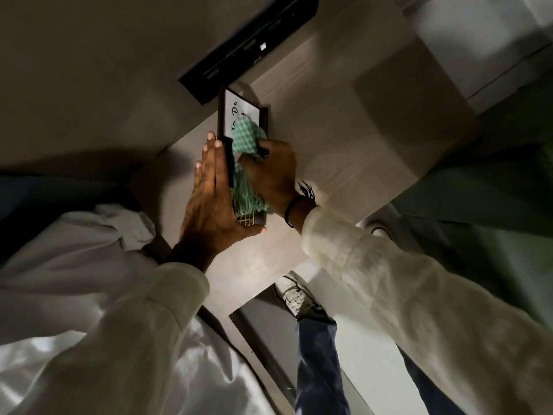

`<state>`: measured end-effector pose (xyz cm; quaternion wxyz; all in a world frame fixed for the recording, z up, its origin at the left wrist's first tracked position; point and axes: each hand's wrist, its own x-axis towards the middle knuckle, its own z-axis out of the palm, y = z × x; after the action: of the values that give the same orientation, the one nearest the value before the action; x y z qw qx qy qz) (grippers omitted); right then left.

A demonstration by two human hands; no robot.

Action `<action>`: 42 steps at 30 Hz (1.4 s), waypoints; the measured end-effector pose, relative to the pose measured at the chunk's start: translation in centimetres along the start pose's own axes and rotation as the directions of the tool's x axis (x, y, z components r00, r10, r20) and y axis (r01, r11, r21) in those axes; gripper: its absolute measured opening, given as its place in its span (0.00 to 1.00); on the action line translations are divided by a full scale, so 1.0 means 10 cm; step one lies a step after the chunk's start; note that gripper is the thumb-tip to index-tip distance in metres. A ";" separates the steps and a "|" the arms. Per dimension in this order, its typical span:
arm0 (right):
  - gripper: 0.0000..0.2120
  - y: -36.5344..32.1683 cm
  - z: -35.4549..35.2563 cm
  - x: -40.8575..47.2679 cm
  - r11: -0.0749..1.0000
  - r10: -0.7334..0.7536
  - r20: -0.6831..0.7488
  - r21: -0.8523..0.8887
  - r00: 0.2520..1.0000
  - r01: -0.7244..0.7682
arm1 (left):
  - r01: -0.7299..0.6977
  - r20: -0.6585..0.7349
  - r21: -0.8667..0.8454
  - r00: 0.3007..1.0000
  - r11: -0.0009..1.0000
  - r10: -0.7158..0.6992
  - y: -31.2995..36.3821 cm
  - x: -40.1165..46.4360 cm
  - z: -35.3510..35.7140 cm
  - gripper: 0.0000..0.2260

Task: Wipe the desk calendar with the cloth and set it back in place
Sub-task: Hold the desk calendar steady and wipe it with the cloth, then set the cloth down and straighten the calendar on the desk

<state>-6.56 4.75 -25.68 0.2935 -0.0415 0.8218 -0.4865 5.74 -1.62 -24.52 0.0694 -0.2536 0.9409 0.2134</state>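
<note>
The desk calendar (238, 110) is a dark-framed stand with a white card bearing black lettering; it lies on the pale wooden desk (344, 121). My left hand (209, 202) presses flat along its left edge, fingers straight, thumb hooked under the near end. My right hand (270, 175) grips a green checked cloth (247, 139), which is bunched over the lower part of the white card and trails down across the frame. A gold grid on the calendar's near end shows below the cloth.
A long black device (248, 46) lies on the desk just beyond the calendar. A grey wall surface fills the left. Below the desk edge are my legs in blue trousers and a white shoe (291, 292).
</note>
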 end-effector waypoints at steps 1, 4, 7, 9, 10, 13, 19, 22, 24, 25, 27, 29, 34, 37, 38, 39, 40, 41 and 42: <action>0.06 0.01 0.00 -0.02 1.000 -0.001 -0.003 0.013 1.000 0.001 | 0.001 0.000 -0.001 1.000 1.000 -0.001 0.00 0.00 0.00 0.71; 0.07 0.11 -0.02 0.05 0.992 0.127 -0.019 0.021 0.992 -0.127 | 0.002 0.000 -0.023 1.000 1.000 -0.002 0.02 0.00 -0.01 0.71; 0.11 0.05 0.03 0.06 0.984 0.173 0.020 0.044 0.985 -0.174 | 0.019 -0.015 -0.015 1.000 1.000 -0.019 0.02 0.00 -0.02 0.70; 0.11 -0.05 0.06 0.00 0.982 0.145 0.062 0.113 0.987 -0.152 | 0.039 -0.022 -0.011 0.999 0.999 -0.039 0.01 -0.01 -0.03 0.69; 0.11 -0.08 0.04 -0.02 0.974 0.145 0.118 0.158 0.982 -0.163 | 0.046 -0.021 -0.010 0.999 0.999 -0.046 0.01 -0.01 -0.05 0.69; 0.14 -0.11 -0.19 0.07 0.899 0.202 0.374 0.295 0.905 -0.322 | 0.015 0.004 0.018 1.000 1.000 -0.015 0.01 0.01 -0.07 0.70; 0.15 -0.02 -1.02 0.52 0.863 0.253 0.485 0.279 0.837 -0.422 | 0.005 0.062 0.039 0.998 0.999 -0.007 0.04 0.03 -0.10 0.74; 0.18 0.06 -1.45 0.86 0.882 0.317 0.573 0.116 0.756 -0.457 | 0.008 0.068 0.049 0.998 0.999 -0.011 0.05 0.04 -0.12 0.73; 0.19 0.12 -1.69 1.04 0.916 0.355 0.535 -0.037 0.767 -0.399 | 0.014 0.081 0.069 0.996 0.997 -0.019 0.07 0.04 -0.13 0.73; 0.19 0.14 -1.77 1.13 0.936 0.345 0.481 -0.109 0.806 -0.335 | 0.018 0.086 0.082 0.996 0.997 -0.025 0.07 0.04 -0.14 0.74; 0.18 0.16 -1.89 1.25 0.951 0.286 0.383 -0.225 0.878 -0.212 | 0.024 0.096 0.097 0.995 0.995 -0.034 0.08 0.05 -0.14 0.75; 0.16 0.15 -1.92 1.32 0.919 0.221 0.300 -0.383 0.928 -0.095 | 0.030 0.101 0.102 0.994 0.994 -0.040 0.09 0.05 -0.16 0.75; 0.22 -0.02 -1.85 1.25 0.777 -0.050 0.102 -0.621 0.994 0.103 | 0.050 0.105 0.087 0.993 0.995 -0.059 0.09 0.03 -0.16 0.76; 0.14 -0.19 -1.57 1.19 0.730 -0.134 0.288 -0.618 0.948 0.291 | 0.101 0.053 0.027 0.993 0.994 -0.103 0.14 -0.03 -0.17 0.75; 0.11 -0.26 -1.44 1.18 0.731 -0.124 0.328 -0.608 0.937 0.310 | 0.124 0.027 -0.006 0.992 0.992 -0.124 0.18 -0.06 -0.16 0.74; 0.12 -0.34 -1.28 1.17 0.782 -0.091 0.330 -0.560 0.940 0.273 | 0.159 0.003 -0.042 0.987 0.986 -0.159 0.21 -0.10 -0.17 0.72; 0.12 -0.43 -1.13 1.14 0.854 -0.030 0.324 -0.483 0.946 0.192 | 0.201 -0.016 -0.093 0.979 0.975 -0.203 0.26 -0.16 -0.17 0.70; 0.13 -0.52 -0.99 1.10 0.905 0.011 0.323 -0.405 0.946 0.128 | 0.254 -0.026 -0.159 0.965 0.954 -0.261 0.30 -0.22 -0.17 0.67; 0.14 -0.62 -0.86 1.05 0.927 0.034 0.338 -0.362 0.941 0.097 | 0.317 -0.037 -0.240 0.941 0.917 -0.335 0.36 -0.28 -0.18 0.63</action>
<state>-21.07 4.45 -22.22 0.4090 -0.1928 0.8357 -0.3117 6.31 1.69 -20.93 0.0377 -0.4214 0.8561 0.2969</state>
